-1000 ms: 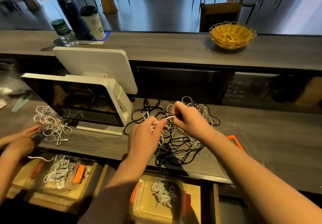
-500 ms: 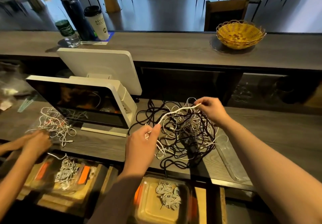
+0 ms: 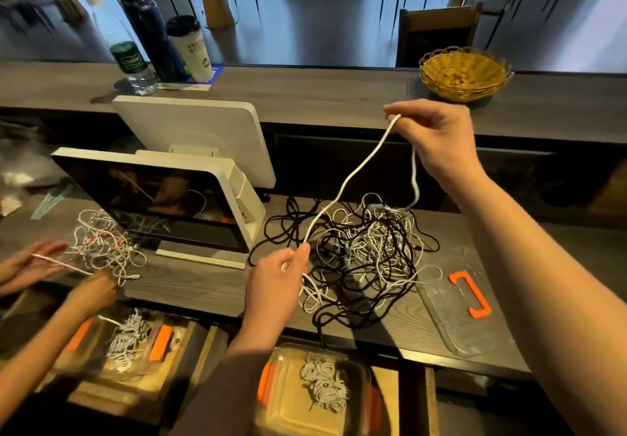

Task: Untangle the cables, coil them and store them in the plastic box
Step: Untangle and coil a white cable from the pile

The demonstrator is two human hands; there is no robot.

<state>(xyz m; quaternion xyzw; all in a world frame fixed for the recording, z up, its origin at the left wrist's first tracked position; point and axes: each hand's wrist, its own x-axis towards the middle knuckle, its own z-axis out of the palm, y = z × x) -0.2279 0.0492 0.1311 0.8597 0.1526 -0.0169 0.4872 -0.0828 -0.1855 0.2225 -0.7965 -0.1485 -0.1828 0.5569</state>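
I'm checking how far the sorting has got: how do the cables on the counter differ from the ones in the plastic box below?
The tangle on the counter mixes black and white cables in loose, sprawling loops; the bundles in the plastic box are all pale and wound into small tight coils. The tangle is far larger than the boxed bundles. One white cable from the tangle is lifted between the right hand and left hand; nothing touches the boxed bundles. Both include thin white cables.

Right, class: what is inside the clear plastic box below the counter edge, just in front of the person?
Inside the plastic box lies a small heap of coiled white cables on its pale floor. The left forearm covers the box's near left corner, so anything there cannot be seen.
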